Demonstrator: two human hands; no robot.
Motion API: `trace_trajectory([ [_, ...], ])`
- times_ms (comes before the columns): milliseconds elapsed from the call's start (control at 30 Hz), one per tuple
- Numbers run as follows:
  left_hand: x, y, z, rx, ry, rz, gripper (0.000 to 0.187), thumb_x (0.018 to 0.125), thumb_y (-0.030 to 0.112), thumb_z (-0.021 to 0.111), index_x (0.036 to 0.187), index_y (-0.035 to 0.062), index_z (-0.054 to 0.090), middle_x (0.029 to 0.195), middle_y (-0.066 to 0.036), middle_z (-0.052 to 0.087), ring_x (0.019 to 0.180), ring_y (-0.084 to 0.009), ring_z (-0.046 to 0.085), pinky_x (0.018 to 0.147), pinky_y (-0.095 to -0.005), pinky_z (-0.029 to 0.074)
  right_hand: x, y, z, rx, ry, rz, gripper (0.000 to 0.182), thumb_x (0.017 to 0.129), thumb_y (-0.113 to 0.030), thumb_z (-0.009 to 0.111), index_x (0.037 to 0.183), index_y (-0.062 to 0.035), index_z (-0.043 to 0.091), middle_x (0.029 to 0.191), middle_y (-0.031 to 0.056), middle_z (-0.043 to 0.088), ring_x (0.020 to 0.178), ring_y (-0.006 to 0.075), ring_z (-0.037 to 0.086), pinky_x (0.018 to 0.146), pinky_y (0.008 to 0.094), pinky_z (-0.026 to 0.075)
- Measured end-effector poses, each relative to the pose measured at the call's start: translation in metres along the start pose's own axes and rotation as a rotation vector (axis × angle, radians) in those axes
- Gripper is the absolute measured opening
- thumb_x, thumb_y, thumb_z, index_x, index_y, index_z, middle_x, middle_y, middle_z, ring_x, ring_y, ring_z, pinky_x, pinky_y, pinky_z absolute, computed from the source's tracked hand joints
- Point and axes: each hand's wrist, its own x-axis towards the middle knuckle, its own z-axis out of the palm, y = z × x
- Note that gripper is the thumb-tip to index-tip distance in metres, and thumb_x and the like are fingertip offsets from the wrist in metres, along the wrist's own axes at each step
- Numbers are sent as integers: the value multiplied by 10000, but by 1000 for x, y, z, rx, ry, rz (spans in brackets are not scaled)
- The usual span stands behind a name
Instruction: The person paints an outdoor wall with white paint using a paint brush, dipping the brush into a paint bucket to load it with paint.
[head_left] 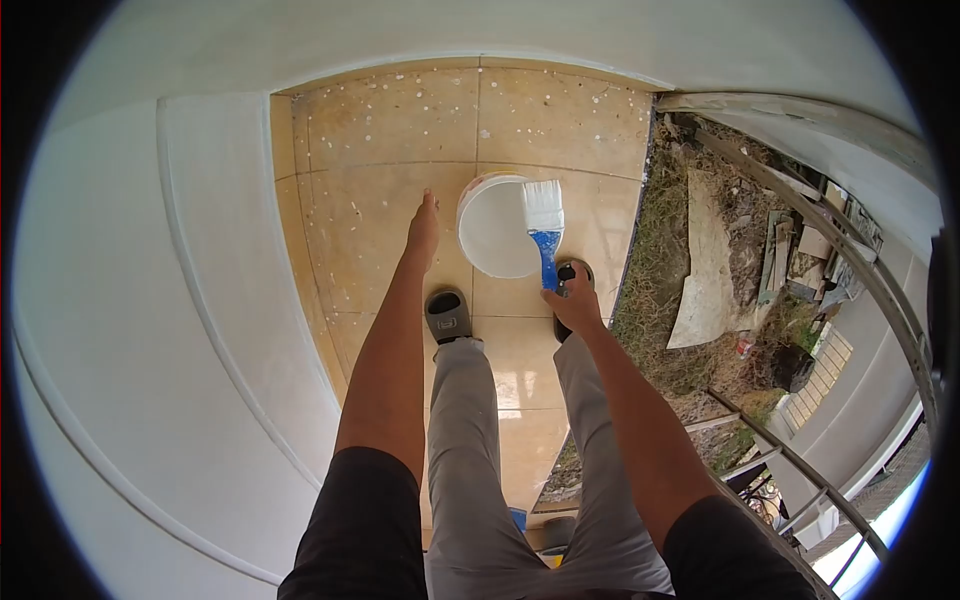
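Just right of the frame's centre, the right hand [575, 305] is clenched around the blue plastic handle of a wide flat paintbrush [545, 225], whose white bristles point toward the top of the frame. The bristles lie over the right edge of a round white plastic bucket [492, 228] filled with white paint, which stands on the beige tiled floor [390, 140] slightly above centre. The left hand [424, 228] hangs just left of the bucket, fingers stretched out straight and released, holding nothing; whether it touches the bucket's rim I cannot tell.

Below the bucket, two dark grey slippers [448, 315] and grey trouser legs [465, 450] run down to the bottom of the frame. The tiles carry white paint specks, thickest near the top. A white painted wall [150, 300] fills the left side. On the right, a metal railing [820, 240] curves past, with dry grass and rubble [720, 260] seen far below it.
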Motion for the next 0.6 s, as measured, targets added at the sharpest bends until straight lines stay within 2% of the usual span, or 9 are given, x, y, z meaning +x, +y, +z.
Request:
trace_trajectory([
  [100,15,10,16,-59,-19,-105,956,849,790,208,1366,24,452,1373,-134,479,1258,-253,399,1015,-456,308,16,3,15,217,-77,134,963,735,-337,766,1428,57,226,1138,213,598,1028,268,595,863,363,478],
  [133,25,10,17,-60,-50,-188,1011,815,831,173,1365,29,449,1316,-123,520,1193,-243,455,1006,-415,322,19,2,19,320,-113,160,965,737,-334,767,1428,63,222,1110,200,609,1002,251,600,845,354,480],
  [200,36,5,15,-198,-244,-292,1019,807,841,167,1356,33,453,1269,-115,548,1135,-233,491,977,-386,343,23,2,23,392,-152,215,954,754,-329,762,1419,96,226,1036,154,629,884,177,604,772,326,483],
  [233,36,9,13,-264,-339,-345,1022,802,846,164,1352,34,456,1245,-111,562,1106,-227,508,962,-371,354,27,7,27,391,-138,200,882,773,-303,756,1397,82,265,1010,126,631,856,153,590,737,303,472],
  [267,34,9,11,-302,-404,-355,1033,792,857,145,1311,32,488,1157,-90,606,1001,-205,543,882,-330,390,31,12,33,392,-126,188,811,792,-277,750,1375,68,305,985,97,634,828,130,577,702,279,461],
  [300,30,9,12,-325,-313,-363,1020,798,850,158,1296,29,500,1139,-84,612,975,-199,543,858,-327,394,33,18,39,394,-114,176,740,811,-251,745,1353,54,344,959,69,636,801,107,564,667,256,450],
  [400,25,3,8,-354,-90,-343,982,816,831,206,1265,18,525,1075,-78,628,911,-186,544,814,-326,404,28,7,33,356,-104,135,583,839,-211,697,1290,25,414,936,98,635,791,162,581,689,292,466],
  [500,17,5,-3,-260,-21,-241,923,845,795,260,1248,13,539,1016,-85,634,883,-180,547,812,-327,407,24,5,33,97,71,-100,422,857,-153,638,1210,-4,459,896,143,617,731,255,576,684,358,470],
  [600,22,23,-3,-73,-9,-90,833,897,726,274,1208,15,577,1007,-87,641,880,-178,552,791,-314,414,16,-3,21,241,-2,35,322,849,-117,597,1126,-21,464,936,241,598,929,433,588,778,433,461],
])
